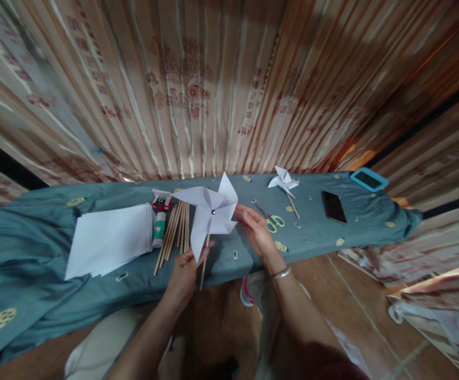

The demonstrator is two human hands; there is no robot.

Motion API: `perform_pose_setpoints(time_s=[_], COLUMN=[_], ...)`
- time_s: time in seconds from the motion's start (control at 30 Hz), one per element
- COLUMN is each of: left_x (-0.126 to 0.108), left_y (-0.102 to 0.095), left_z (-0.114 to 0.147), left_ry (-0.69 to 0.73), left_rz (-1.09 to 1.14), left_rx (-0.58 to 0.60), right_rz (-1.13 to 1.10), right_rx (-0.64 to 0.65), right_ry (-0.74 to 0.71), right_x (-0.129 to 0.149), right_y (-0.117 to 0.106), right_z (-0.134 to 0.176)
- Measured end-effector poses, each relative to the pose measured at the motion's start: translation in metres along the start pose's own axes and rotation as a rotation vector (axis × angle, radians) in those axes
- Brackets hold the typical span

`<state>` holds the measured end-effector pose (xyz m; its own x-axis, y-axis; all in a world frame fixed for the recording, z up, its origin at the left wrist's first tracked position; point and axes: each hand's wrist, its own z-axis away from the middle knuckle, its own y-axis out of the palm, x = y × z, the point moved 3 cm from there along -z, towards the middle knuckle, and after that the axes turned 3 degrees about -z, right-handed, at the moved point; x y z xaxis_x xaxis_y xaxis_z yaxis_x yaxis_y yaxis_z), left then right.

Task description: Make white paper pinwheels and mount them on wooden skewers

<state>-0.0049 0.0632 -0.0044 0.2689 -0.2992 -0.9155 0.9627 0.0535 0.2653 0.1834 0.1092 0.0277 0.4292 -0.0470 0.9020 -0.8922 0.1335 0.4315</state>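
My left hand (185, 269) is closed around the thin wooden stick (204, 261) of a white paper pinwheel (220, 203). The pinwheel stands upright above the table, facing me, with a round silvery pin head at its centre. Beside its right-hand blade is my right hand (256, 229), its fingers stretched out and the fingertips at the paper's edge. Whether they press on the blade is hard to see. A bracelet circles the right wrist. Just beyond that hand lie scissors (271, 219) with yellow-green handles.
Left of the pinwheel are wooden sticks (172, 232), a green-and-white glue stick (159, 229), a small red box (161, 201) of pins and white paper sheets (111, 237). Rightward lie another pinwheel (284, 181), a black phone (334, 206) and a blue-framed device (369, 179). A curtain (213, 105) hangs behind.
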Motion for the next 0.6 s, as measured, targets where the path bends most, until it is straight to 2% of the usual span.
perform_pose_setpoints(time_s=[0.23,0.4,0.6], left_x=[-0.007,-0.011,-0.011], left_y=[0.000,0.003,0.002], left_z=[-0.006,-0.005,-0.004], left_ry=[0.051,0.041,-0.014], left_rz=[-0.022,-0.025,0.026], left_rx=[0.015,0.014,-0.005], right_rz=[0.235,0.310,0.322], right_rx=[0.069,0.103,0.249], right_ry=[-0.059,-0.064,0.023], right_x=[-0.002,-0.003,-0.010], right_y=[0.002,0.003,0.010], right_z=[0.002,0.002,0.009])
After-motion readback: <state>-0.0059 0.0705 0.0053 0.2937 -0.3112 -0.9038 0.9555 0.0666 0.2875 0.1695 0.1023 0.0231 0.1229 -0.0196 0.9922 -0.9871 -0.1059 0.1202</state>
